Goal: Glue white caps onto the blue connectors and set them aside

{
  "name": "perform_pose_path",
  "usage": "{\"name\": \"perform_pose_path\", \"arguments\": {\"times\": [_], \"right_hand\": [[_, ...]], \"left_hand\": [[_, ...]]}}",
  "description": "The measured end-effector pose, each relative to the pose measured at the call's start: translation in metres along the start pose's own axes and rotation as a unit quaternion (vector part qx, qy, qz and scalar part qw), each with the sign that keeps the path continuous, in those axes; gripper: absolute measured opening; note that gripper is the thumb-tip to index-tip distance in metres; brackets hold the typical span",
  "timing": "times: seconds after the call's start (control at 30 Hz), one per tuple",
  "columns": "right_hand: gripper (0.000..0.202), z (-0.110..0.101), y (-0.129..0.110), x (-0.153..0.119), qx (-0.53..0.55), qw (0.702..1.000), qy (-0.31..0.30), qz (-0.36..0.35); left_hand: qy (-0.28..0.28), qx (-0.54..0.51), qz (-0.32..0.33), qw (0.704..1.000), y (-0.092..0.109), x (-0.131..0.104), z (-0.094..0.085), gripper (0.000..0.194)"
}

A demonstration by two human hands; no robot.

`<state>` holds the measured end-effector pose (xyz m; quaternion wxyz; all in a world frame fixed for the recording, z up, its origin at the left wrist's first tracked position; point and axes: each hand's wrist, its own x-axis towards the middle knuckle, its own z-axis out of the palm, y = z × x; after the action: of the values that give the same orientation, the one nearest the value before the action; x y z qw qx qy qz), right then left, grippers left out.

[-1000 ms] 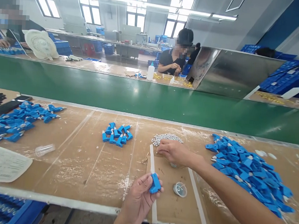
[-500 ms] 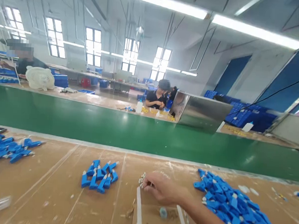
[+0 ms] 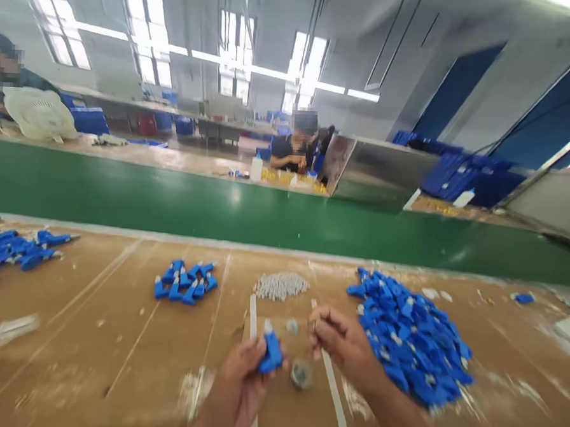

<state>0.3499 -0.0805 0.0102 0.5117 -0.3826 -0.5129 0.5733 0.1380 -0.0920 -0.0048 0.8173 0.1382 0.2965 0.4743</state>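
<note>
My left hand point(image 3: 245, 374) is closed around a blue plastic part point(image 3: 271, 353) with a white tip pointing up and away. Just to its right, my right hand point(image 3: 338, 337) has thumb and fingers pinched together; whatever may be between them is too small to make out. Beyond both hands lies a heap of small whitish pieces point(image 3: 281, 286). Between the hands, a small round container point(image 3: 300, 373) stands on the table, with a smaller pale round object point(image 3: 292, 326) behind it.
A large pile of blue parts point(image 3: 412, 338) lies at right. A small group of them point(image 3: 186, 282) sits left of centre, another pile point(image 3: 10, 247) at far left. A green belt point(image 3: 194, 209) crosses beyond the table. People sit across it, near a white fan point(image 3: 39, 114).
My right hand has drawn back from the whitish pieces towards me. My left hand has come into view holding a blue part. The camera has tipped down.
</note>
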Motion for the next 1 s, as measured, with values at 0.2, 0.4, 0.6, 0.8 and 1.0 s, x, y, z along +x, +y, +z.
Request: {"name": "perform_pose_path", "arguments": {"times": [0.2, 0.4, 0.6, 0.8, 1.0], "right_hand": [[0.020, 0.003, -0.006, -0.021, 0.136, 0.985, 0.098, 0.035], [0.019, 0.002, -0.017, -0.028, 0.144, 0.982, 0.113, 0.045], [0.027, 0.005, -0.027, -0.034, 0.074, 0.986, 0.142, 0.052], [0.023, 0.008, -0.029, -0.036, 0.063, 0.987, 0.145, 0.043], [0.020, 0.008, -0.021, -0.034, 0.054, 0.987, 0.153, 0.014]], "left_hand": [[-0.042, -0.007, -0.037, 0.998, -0.005, 0.005, 0.014, 0.028], [-0.031, -0.004, -0.039, 0.999, -0.006, -0.002, 0.006, 0.023], [-0.037, 0.005, -0.050, 0.998, -0.004, -0.006, 0.006, 0.025], [-0.032, 0.007, -0.059, 0.998, -0.007, -0.003, 0.006, 0.025], [0.009, 0.028, -0.050, 0.998, -0.012, -0.006, 0.008, 0.024]]}}
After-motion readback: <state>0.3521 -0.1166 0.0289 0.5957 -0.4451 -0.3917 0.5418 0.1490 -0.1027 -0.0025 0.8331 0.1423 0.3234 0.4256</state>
